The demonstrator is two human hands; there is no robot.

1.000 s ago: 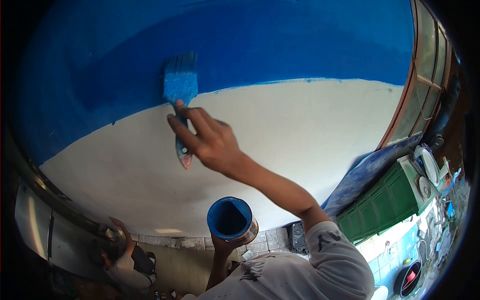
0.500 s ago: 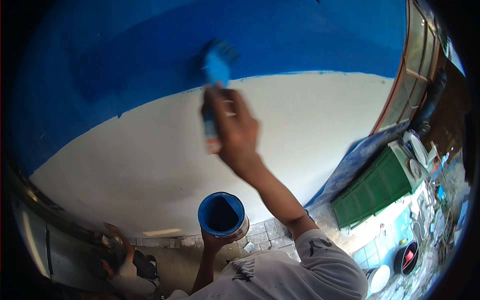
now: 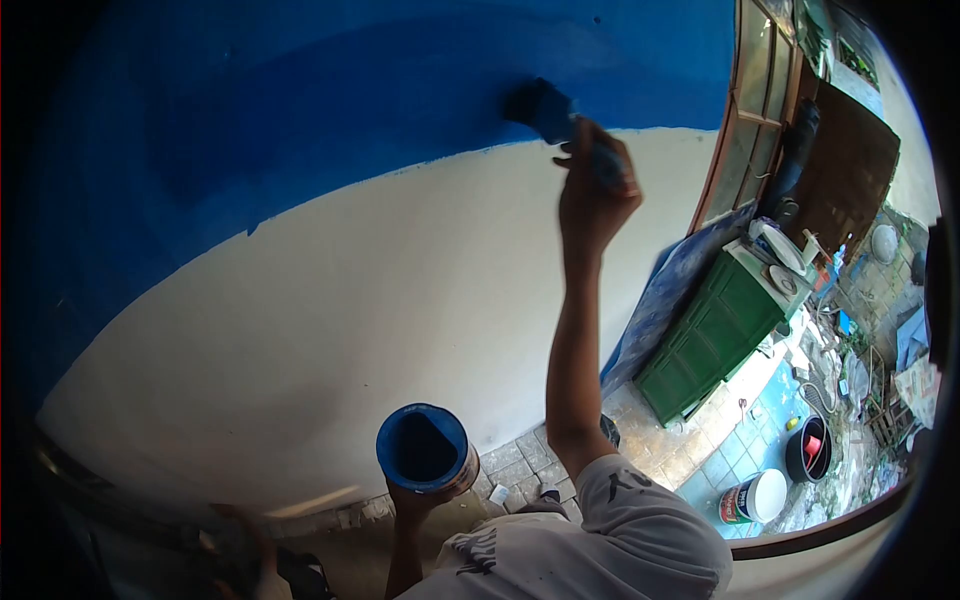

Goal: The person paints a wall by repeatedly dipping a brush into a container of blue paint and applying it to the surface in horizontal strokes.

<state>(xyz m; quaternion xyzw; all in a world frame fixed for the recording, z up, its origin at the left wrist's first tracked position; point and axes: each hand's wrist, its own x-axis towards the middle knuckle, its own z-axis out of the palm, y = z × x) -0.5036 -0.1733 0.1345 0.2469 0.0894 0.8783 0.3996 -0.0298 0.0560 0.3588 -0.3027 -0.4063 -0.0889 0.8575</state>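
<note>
Paintbrush (image 3: 545, 108): there is one, and its dark blue bristles lie against the wall (image 3: 350, 300) right at the line where the blue upper band meets the white lower part. It sticks out up and to the left of the right hand (image 3: 592, 195), which is raised on a stretched arm with its fingers wrapped tight round the handle. The handle is mostly hidden inside the fist. There is one paint can (image 3: 425, 450), blue inside, held from below in the closed left hand (image 3: 412, 497), low and well apart from the brush. To the right stand one green cabinet (image 3: 705, 340), one white bucket (image 3: 765, 495) and one black tub (image 3: 808, 450) on the tiled floor.
</note>
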